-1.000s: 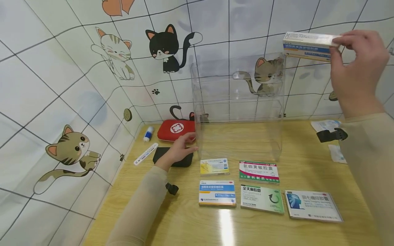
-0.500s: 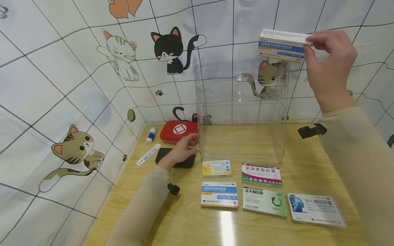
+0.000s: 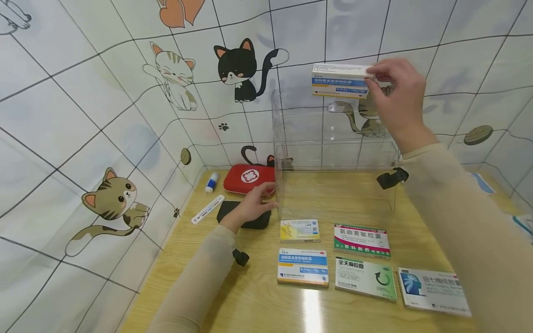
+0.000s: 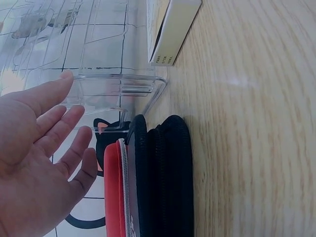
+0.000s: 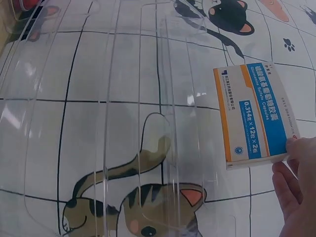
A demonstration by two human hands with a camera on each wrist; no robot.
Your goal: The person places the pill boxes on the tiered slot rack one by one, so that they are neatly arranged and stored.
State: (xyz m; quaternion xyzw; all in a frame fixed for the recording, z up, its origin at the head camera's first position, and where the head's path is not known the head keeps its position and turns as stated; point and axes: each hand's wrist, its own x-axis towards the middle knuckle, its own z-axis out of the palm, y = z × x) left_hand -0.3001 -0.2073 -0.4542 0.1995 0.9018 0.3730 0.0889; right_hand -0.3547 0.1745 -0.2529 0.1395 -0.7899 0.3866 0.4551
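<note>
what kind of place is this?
Probably a tabletop medicine-storage spot; home or staged set, can't tell. Signs: medicine boxes on a wooden table, a clear rack and a red case with a white emblem.

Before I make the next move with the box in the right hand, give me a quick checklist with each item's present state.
1. Secure grip: ok; the right hand pinches one end of the held box.
2. Label facing the wearer: ok; its printed front faces the head camera.
3. Held box set down: not ok; it is held up at the top of the clear rack.
4. Rack steadied: cannot tell; the left hand is at its left side, but contact is unclear.
5. Matching box on the table: ok; it lies flat, label up.
6. White box fully visible: not ok; the right sleeve hides part of it.
</note>
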